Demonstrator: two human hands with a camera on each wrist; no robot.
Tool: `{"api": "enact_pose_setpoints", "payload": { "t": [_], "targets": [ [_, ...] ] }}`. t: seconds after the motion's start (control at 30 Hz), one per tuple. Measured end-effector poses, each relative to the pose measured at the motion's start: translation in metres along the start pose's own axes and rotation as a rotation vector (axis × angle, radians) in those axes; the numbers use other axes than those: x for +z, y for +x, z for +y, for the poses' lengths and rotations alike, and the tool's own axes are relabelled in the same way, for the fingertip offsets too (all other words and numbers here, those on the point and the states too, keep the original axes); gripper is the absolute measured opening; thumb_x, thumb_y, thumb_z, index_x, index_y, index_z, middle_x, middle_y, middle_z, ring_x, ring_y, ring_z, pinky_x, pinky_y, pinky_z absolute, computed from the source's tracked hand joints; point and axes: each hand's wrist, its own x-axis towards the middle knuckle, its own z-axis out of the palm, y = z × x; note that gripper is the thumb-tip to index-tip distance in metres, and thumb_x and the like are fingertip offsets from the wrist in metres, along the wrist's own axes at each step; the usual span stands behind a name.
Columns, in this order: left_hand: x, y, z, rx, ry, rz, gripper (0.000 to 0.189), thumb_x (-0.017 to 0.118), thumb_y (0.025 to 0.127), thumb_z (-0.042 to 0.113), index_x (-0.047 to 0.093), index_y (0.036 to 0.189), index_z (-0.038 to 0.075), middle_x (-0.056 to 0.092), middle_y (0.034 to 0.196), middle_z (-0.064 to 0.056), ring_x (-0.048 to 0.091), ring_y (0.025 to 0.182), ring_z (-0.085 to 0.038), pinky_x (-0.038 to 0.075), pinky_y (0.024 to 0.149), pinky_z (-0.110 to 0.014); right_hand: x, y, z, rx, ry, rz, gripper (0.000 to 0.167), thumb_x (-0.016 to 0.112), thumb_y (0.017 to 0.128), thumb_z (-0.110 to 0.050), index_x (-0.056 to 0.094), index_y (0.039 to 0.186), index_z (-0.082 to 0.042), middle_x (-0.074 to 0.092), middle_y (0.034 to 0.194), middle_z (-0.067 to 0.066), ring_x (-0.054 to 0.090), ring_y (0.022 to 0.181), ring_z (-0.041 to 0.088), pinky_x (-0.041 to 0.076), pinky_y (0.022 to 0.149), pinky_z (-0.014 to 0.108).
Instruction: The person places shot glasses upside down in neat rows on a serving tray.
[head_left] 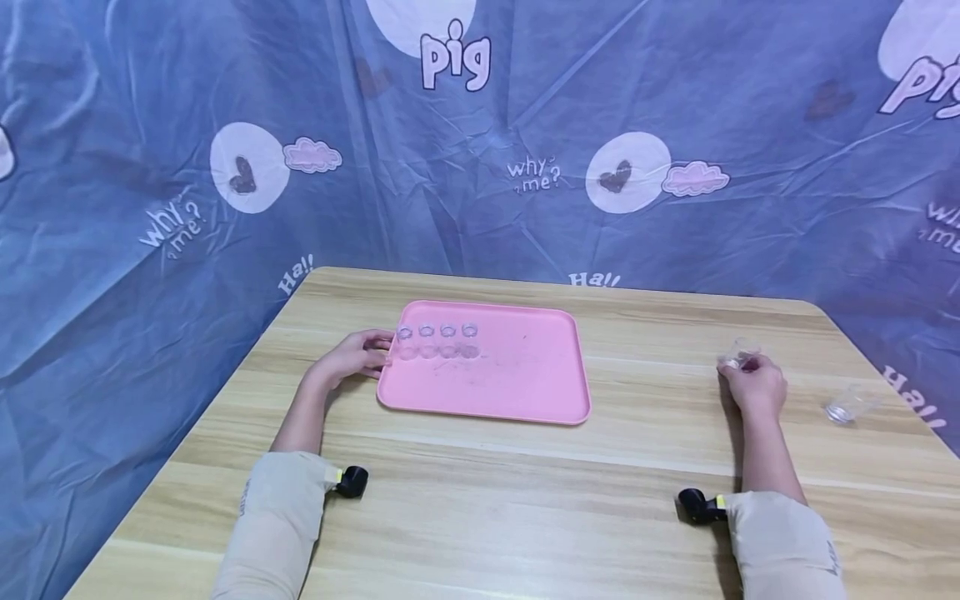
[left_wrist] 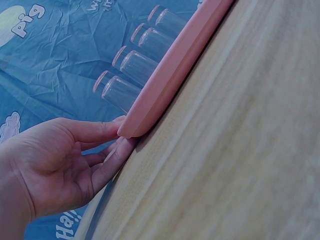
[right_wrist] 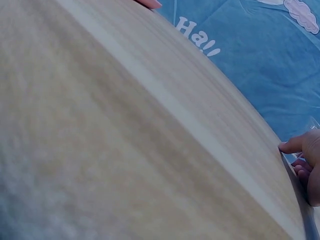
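A blue curtain [head_left: 525, 225] is rising behind and beside the table [head_left: 487, 500], which is bearing everything in use. The pink tray [head_left: 517, 392] is lying flat left of centre, toward the far side, probably so that it is staying within the left hand's reach.

The left hand [head_left: 351, 357] is pinching the tray's left edge, thumb at the rim and fingers lower down, seemingly to keep it from sliding. The right hand [head_left: 756, 387], well to the right, is curling its fingers round a held cup [head_left: 744, 348]; whether that cup is touching the table, I cannot tell.

Four clear cups [left_wrist: 121, 93] are standing upright in a row across the tray's left half, apparently spaced so that none is knocking its neighbour. One spare cup [head_left: 842, 410] is sitting farther right and slightly nearer, beyond the right hand, perhaps to be easily reachable.
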Motion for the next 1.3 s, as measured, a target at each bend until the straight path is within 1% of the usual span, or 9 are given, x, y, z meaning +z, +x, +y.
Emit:
{"api": "enact_pose_setpoints", "payload": {
  "t": [0.13,0.27,0.4,0.57,0.7,0.83,0.97,1.03,1.3],
  "targets": [
    [-0.001,-0.001,-0.001,0.002,-0.001,-0.002,0.053,0.050,0.087,-0.006,0.030,0.136,-0.011,0.042,0.120,-0.028,0.058,0.079,-0.016,0.055,0.073,-0.032,0.001,0.000,0.000,-0.012,-0.014,0.003,0.040,0.059,0.086,-0.021,0.051,0.109,0.011,0.050,0.097,0.026,0.043,0.095,0.041,0.037,0.082,0.048],
    [-0.002,-0.002,-0.002,0.014,-0.004,-0.011,0.053,0.050,0.087,-0.006,0.028,0.136,-0.013,0.041,0.122,-0.030,0.058,0.080,-0.016,0.055,0.073,-0.032,0.000,-0.001,-0.002,-0.015,-0.001,0.017,0.041,0.060,0.085,-0.019,0.052,0.111,0.012,0.052,0.099,0.028,0.045,0.095,0.040,0.038,0.082,0.047],
    [-0.003,-0.001,-0.003,0.014,-0.004,-0.009,0.053,0.050,0.087,-0.007,0.029,0.135,-0.013,0.040,0.122,-0.030,0.058,0.080,-0.016,0.055,0.073,-0.031,-0.002,-0.003,-0.004,-0.019,0.005,0.035,0.040,0.062,0.083,-0.019,0.054,0.108,0.011,0.053,0.102,0.029,0.046,0.096,0.040,0.039,0.083,0.047],
    [-0.002,0.000,-0.003,0.013,0.001,-0.014,0.053,0.050,0.087,-0.006,0.029,0.135,-0.013,0.040,0.122,-0.030,0.058,0.080,-0.016,0.055,0.073,-0.032,-0.001,-0.004,-0.005,-0.052,-0.035,0.009,0.037,0.062,0.083,-0.022,0.055,0.103,0.008,0.056,0.098,0.027,0.048,0.093,0.039,0.041,0.075,0.041],
    [-0.002,-0.001,-0.002,0.011,0.006,-0.015,0.053,0.049,0.088,-0.006,0.029,0.135,-0.013,0.040,0.123,-0.030,0.058,0.080,-0.016,0.055,0.073,-0.032,0.001,-0.005,-0.009,-0.093,-0.038,-0.018,0.037,0.062,0.083,-0.022,0.056,0.105,0.006,0.057,0.098,0.024,0.049,0.092,0.035,0.040,0.071,0.034],
    [-0.003,-0.001,-0.002,0.011,0.006,-0.009,0.052,0.049,0.088,-0.006,0.029,0.135,-0.013,0.040,0.122,-0.031,0.058,0.079,-0.016,0.055,0.073,-0.032,0.003,-0.008,-0.017,-0.126,-0.014,-0.052,0.039,0.063,0.084,-0.021,0.056,0.111,0.006,0.057,0.101,0.022,0.051,0.085,0.025,0.039,0.068,0.027],
    [-0.003,-0.001,-0.003,0.015,0.007,-0.011,0.052,0.049,0.088,-0.006,0.029,0.135,-0.013,0.040,0.122,-0.031,0.058,0.080,-0.017,0.055,0.073,-0.032,0.005,-0.011,-0.026,-0.171,0.002,-0.061,0.037,0.063,0.084,-0.017,0.056,0.112,0.007,0.057,0.104,0.022,0.047,0.068,0.002,0.040,0.064,0.021],
    [-0.003,0.000,-0.003,0.016,0.008,-0.012,0.052,0.049,0.088,-0.006,0.029,0.135,-0.013,0.041,0.122,-0.031,0.058,0.080,-0.017,0.055,0.073,-0.032,0.006,-0.013,-0.030,-0.201,0.011,-0.057,0.035,0.063,0.083,-0.015,0.057,0.110,0.008,0.058,0.102,0.023,0.043,0.062,-0.005,0.040,0.061,0.019],
    [-0.001,0.001,-0.002,0.005,0.010,0.000,0.052,0.050,0.088,-0.005,0.031,0.135,-0.011,0.042,0.122,-0.029,0.059,0.081,-0.018,0.055,0.073,-0.033,0.015,-0.021,-0.049,-0.272,0.042,-0.083,0.035,0.064,0.083,-0.015,0.057,0.109,0.008,0.059,0.100,0.023,0.043,0.062,-0.007,0.041,0.056,0.016]
  ]
}}
